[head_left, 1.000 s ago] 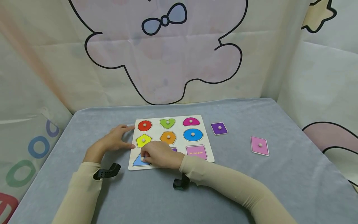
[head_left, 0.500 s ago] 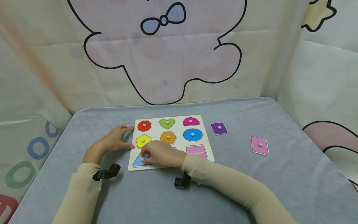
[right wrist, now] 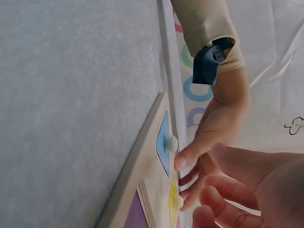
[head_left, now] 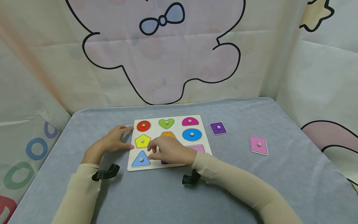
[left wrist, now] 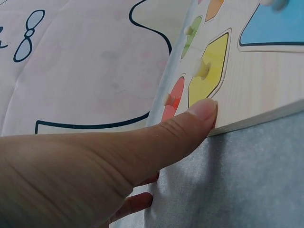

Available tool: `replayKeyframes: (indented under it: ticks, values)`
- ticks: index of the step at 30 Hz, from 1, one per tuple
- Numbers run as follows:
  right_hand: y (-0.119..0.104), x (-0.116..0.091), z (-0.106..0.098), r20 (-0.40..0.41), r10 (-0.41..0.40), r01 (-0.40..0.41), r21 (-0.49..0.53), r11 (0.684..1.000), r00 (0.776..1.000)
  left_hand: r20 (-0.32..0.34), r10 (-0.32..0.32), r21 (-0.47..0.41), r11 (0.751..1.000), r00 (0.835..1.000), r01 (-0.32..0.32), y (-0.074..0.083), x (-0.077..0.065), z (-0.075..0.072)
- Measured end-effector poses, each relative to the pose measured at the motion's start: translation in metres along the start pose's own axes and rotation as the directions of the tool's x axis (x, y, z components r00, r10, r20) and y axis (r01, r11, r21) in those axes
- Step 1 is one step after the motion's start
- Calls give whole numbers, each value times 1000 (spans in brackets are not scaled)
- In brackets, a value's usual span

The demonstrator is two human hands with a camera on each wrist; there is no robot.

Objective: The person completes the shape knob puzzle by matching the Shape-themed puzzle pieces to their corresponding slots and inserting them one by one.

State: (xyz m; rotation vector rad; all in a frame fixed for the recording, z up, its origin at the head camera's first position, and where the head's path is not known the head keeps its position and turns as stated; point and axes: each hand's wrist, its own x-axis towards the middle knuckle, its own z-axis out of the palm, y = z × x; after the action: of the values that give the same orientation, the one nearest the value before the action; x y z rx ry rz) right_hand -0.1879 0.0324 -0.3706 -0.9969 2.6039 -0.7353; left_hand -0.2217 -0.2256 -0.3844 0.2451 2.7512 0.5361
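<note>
A wooden shape-puzzle board (head_left: 179, 123) lies on the cloth. My left hand (head_left: 110, 143) is at its left edge, thumb and a finger extended against the side; in the left wrist view the thumb (left wrist: 166, 140) rests at the edge near the yellow pentagon (left wrist: 214, 61). The blue triangle piece (head_left: 137, 163) sits in the lower-left recess, its knob uncovered. Just right of it, over the board, my right hand (head_left: 173, 151) has loosely bent fingers with nothing between them. It hides part of the orange hexagon (head_left: 167, 134), the purple recess (head_left: 164, 162) and the pink recess (head_left: 199, 148).
Right of the board lie a purple knobbed square (head_left: 215, 128) and, farther out, a pink knobbed rectangle (head_left: 255, 147). Red circle (head_left: 140, 126), green heart (head_left: 163, 123), magenta semicircle (head_left: 185, 122) and blue oval (head_left: 197, 135) pieces fill other recesses. A printed curtain (head_left: 156, 71) hangs behind the table.
My right hand has let go of the blue triangle's knob and shifted right and slightly up, its fingers parting. The left hand stays at the board's edge.
</note>
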Motion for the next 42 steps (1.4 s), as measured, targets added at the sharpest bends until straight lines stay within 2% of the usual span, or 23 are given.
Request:
replayKeyframes:
  ticks: [4, 14, 21, 28, 37, 42]
  values:
    - [7, -7, -7, -28, 5, -6, -21, 1000, 1000, -3, -5, -7, 1000, 1000, 5, 1, -1, -2]
    - [33, -28, -28, -91, 38, -36, 20, 999, 995, -5, -5, -11, 1000, 1000, 5, -1, -1, 0]
    - [51, -40, -43, -175, 58, -51, 46, 998, 983, -3, -5, -16, 1000, 1000, 5, 0, -2, -1]
    - [67, -43, -53, -229, 73, -60, 64, 996, 971, 0, -4, -23, 1000, 1000, 4, -2, -2, 1]
    - [94, -56, -94, -278, 181, -144, 150, 978, 943, 1, -7, -17, 1000, 1000, 7, -1, -2, 0]
    - [108, -61, -109, -263, 198, -159, 160, 974, 944, -2, -17, -7, 1000, 1000, 17, 0, 0, 0]
